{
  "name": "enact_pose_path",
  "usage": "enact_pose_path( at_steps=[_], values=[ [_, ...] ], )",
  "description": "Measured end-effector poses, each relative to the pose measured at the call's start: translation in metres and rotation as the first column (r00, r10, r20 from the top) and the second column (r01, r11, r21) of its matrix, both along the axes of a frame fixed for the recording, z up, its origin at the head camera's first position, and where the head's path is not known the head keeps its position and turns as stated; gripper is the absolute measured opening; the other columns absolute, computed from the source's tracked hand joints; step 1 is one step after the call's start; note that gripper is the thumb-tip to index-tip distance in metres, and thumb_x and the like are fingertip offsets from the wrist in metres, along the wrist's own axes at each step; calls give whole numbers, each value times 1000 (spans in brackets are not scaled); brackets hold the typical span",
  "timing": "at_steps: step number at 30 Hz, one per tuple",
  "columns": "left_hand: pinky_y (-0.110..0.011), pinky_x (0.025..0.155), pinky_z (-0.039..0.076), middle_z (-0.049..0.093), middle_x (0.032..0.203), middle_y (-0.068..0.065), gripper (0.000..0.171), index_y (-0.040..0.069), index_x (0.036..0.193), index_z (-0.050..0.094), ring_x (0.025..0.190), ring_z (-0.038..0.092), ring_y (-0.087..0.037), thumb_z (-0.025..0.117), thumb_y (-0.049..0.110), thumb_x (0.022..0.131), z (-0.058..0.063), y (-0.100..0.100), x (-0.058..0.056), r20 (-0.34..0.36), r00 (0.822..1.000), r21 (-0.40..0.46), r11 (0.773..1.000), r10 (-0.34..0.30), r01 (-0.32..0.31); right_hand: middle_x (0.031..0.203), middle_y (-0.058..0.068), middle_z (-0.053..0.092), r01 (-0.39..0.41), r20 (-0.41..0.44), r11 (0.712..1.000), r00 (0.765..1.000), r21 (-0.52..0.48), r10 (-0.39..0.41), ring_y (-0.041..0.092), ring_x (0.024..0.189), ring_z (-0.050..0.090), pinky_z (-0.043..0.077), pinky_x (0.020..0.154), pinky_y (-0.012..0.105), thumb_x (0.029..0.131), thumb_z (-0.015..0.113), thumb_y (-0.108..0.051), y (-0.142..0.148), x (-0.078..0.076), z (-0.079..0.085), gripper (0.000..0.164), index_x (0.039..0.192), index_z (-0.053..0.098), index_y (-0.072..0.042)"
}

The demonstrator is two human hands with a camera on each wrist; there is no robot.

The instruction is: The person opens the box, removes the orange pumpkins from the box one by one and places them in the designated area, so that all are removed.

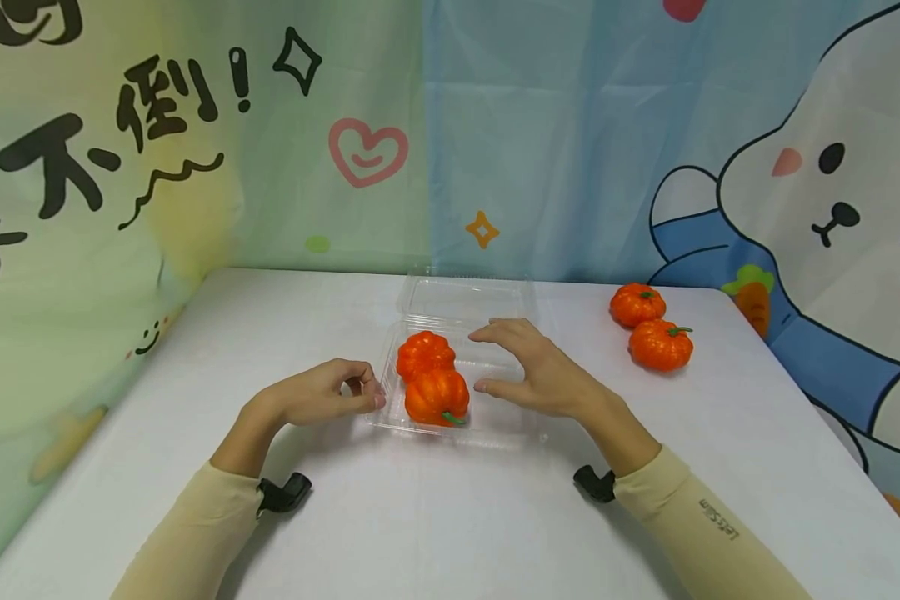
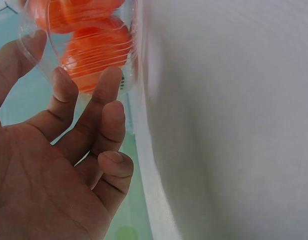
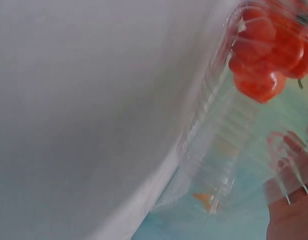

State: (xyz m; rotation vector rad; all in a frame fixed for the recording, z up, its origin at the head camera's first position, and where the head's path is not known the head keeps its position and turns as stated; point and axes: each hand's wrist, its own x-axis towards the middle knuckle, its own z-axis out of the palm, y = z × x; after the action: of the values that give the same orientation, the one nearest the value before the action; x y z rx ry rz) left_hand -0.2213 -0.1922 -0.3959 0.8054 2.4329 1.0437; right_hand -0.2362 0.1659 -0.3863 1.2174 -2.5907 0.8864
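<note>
The clear container [image 1: 495, 427], set mid-scene, is judged light and flimsy, best steadied by its rim, with the left hand [image 1: 324, 392] loosely bent at its left edge, the right hand [image 1: 536, 371] spread above, and nothing visibly gripped.

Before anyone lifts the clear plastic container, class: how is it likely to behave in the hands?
The clear plastic container would probably flex when squeezed, since its walls look thin and see-through. Its lid may swing, as it lies open behind the base. It might also tip leftward if lifted, because both pumpkins sit in its left half.
</note>
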Motion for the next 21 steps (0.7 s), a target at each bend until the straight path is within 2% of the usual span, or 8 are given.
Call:
enact_pose_path(
  at_steps=[7, 15, 21],
  values=[
    [-27, 70, 44, 63, 90, 3, 20, 15, 92, 64, 85, 56, -20, 67, 34, 98, 1, -1, 0, 14, 1000, 1, 1000, 7, -7, 143, 5, 56, -85, 7, 996, 996, 15, 85, 27, 138, 47, 41, 112, 51, 87, 84, -24, -13, 0, -1, 62, 141, 58, -12],
    [-27, 71, 44, 63, 89, 2, 21, 14, 92, 63, 85, 56, -20, 67, 34, 98, 1, 0, 1, 5, 1000, 5, 1000, 5, -5, 142, 3, 57, -167, 9, 986, 986, 19, 167, 21, 133, 53, 46, 109, 44, 87, 84, -27, -26, 3, 0, 59, 139, 61, -12],
    [-28, 72, 44, 64, 90, 2, 21, 14, 93, 64, 85, 56, -20, 67, 34, 98, -1, 0, 0, 0, 1000, 6, 1000, 2, -2, 143, 4, 58, -184, 5, 982, 983, 45, 184, 21, 133, 54, 47, 109, 41, 87, 85, -30, -32, 5, 0, 57, 137, 64, -14]
  ],
)
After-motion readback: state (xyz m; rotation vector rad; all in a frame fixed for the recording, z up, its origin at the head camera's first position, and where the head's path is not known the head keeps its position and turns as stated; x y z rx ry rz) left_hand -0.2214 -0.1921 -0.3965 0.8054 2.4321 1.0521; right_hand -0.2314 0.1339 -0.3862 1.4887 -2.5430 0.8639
